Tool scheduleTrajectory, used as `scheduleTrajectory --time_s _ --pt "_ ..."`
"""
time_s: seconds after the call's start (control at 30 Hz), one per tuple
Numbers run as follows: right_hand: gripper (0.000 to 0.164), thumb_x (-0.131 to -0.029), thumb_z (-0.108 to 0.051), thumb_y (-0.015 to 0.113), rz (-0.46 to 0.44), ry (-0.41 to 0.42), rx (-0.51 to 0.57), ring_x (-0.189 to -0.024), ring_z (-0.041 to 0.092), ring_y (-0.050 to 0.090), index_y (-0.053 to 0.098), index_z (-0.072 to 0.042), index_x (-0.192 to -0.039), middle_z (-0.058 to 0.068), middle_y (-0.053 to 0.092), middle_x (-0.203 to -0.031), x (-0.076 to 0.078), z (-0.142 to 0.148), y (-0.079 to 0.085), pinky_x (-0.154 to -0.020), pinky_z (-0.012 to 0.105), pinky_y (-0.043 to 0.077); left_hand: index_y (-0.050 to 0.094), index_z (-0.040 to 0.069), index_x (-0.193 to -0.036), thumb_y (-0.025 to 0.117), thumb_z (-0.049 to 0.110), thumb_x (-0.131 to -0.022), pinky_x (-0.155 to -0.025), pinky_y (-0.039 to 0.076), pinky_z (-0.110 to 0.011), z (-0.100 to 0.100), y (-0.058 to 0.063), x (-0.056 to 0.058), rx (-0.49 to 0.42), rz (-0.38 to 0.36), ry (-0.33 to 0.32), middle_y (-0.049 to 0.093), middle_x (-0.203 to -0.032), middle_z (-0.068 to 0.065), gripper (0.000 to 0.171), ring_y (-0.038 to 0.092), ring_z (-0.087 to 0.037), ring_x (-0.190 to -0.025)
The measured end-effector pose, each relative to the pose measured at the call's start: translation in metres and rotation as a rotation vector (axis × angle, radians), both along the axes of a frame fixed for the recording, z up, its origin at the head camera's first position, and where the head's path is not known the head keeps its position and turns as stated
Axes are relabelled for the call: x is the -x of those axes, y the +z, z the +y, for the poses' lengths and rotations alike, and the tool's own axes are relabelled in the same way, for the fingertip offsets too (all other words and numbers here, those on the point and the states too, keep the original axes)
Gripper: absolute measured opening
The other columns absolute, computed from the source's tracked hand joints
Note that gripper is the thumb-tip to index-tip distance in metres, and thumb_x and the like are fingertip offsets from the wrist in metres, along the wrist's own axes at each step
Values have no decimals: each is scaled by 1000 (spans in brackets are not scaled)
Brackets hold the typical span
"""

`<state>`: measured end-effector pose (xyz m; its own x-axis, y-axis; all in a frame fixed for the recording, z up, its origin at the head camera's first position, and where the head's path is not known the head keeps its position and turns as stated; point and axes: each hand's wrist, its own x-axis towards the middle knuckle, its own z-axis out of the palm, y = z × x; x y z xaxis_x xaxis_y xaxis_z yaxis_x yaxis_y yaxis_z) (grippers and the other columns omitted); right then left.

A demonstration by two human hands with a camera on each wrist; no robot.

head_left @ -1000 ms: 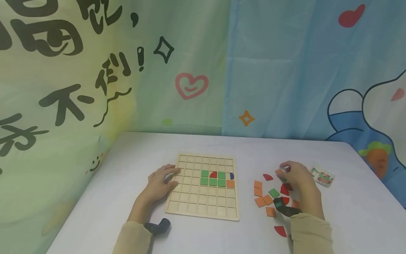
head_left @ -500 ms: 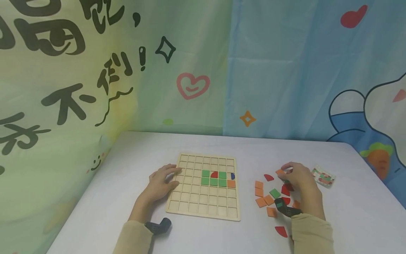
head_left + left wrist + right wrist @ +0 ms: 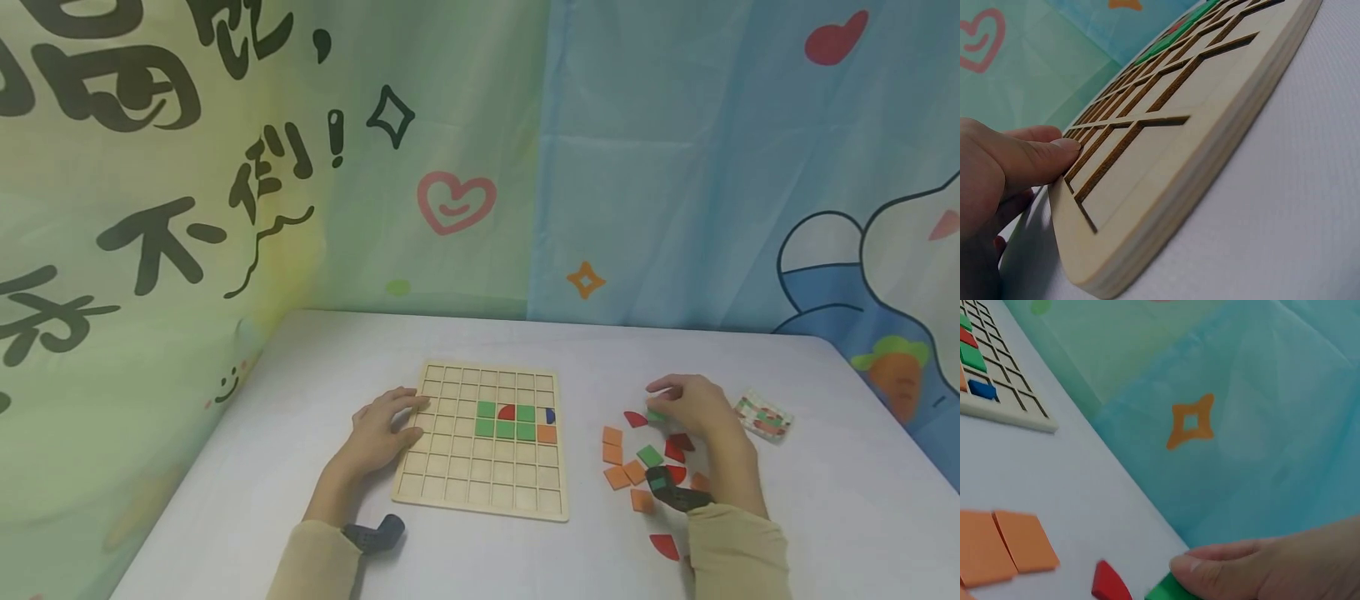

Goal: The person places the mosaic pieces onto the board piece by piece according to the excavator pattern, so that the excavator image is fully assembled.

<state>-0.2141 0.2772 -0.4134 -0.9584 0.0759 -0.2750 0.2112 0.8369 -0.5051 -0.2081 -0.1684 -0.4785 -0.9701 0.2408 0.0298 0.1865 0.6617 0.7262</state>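
Observation:
In the head view, my left hand (image 3: 379, 429) rests at the left edge of a wooden grid board (image 3: 480, 475). The left wrist view shows its thumb (image 3: 1054, 156) on the board's top, with other fingers lower, beside the edge. My right hand (image 3: 693, 404) pinches a green square tile (image 3: 1172, 589) between thumb and fingers, above the loose pieces; much of this tile is covered by the hand. Close by lies a red quarter-circle piece (image 3: 1110, 582). On the board sit several green tiles (image 3: 506, 430), a red piece (image 3: 507, 412), an orange tile (image 3: 546, 433) and a blue piece (image 3: 550, 415).
Several orange square tiles (image 3: 612, 453), a green tile (image 3: 649, 456) and red pieces (image 3: 664, 546) lie scattered between board and right arm. A patterned card (image 3: 765, 417) lies beyond the right wrist. Printed cloth (image 3: 637, 167) hangs behind the white table (image 3: 337, 342).
The right hand has shifted slightly left and away from me. An orange tile showed at its fingertips before; now a green tile shows there. The left hand stays in place.

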Motion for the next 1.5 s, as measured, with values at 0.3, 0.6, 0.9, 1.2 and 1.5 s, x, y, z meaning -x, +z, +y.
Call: scheduleTrajectory --time_s 0.3,0.6,0.9,1.2,1.5 --pt "27 -92 -14 58 117 172 13 -79 21 62 64 -7 -118 16 66 -107 6 -46 5 -73 38 53 56 19 -130 67 23 -86 -111 4 -60 0 0 -1 1 -6 1 42 -147 -9 45 28 -33 -142" --pt "18 -91 -10 58 225 299 -13 -95 26 61 69 -11 -106 9 68 -98 10 -81 0 -85 45 51 56 18 -130 67 23 -86 -112 4 -60 0 1 -1 -5 -3 -5 42 -147 -9 46 28 -33 -142" --pt "16 -89 -12 62 175 294 -54 -91 24 60 68 -12 -104 8 67 -96 12 -84 -5 -79 42 51 56 18 -131 67 24 -87 -112 4 -59 1 3 -1 7 0 -7 42 -148 -9 46 27 -33 -142" --pt "17 -89 -13 62 75 287 -79 -93 25 60 66 -12 -105 12 67 -102 13 -71 -10 -82 45 50 56 20 -131 67 23 -87 -112 4 -59 -1 1 0 -4 -7 -3 43 -147 -8 46 29 -32 -141" --pt "40 -89 -20 64 -13 163 -37 -102 39 55 55 -5 -124 26 57 -116 -3 3 -1 -79 52 51 56 19 -130 67 22 -87 -112 4 -60 0 0 0 -9 -4 -5 43 -147 -8 45 28 -33 -142"
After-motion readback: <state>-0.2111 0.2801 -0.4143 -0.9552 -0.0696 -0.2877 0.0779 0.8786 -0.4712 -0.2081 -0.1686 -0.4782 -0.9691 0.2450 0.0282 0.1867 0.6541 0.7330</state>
